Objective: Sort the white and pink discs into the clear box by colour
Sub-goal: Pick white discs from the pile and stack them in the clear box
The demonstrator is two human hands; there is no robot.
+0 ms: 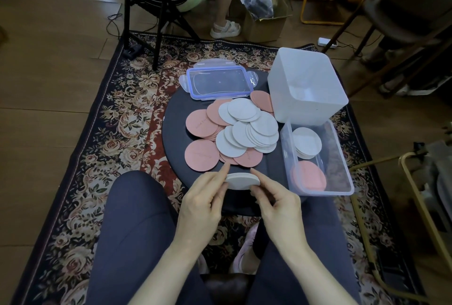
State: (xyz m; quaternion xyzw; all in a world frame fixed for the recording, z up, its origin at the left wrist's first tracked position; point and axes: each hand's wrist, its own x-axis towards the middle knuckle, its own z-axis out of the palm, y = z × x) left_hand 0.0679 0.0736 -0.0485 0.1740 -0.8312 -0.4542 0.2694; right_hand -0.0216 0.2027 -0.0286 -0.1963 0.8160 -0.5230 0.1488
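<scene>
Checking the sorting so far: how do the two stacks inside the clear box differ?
The white stack sits at the far end of the clear box; the pink stack sits at the near end. The white stack looks fanned, with lower discs showing; the pink stack looks neater. Both lie flat, sorted by colour.

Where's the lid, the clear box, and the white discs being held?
Lid (pixel 218 84): head view, its clear middle panel.
Clear box (pixel 322 193): head view, its near rim.
Held white discs (pixel 242 180): head view, top face of the stack.
</scene>
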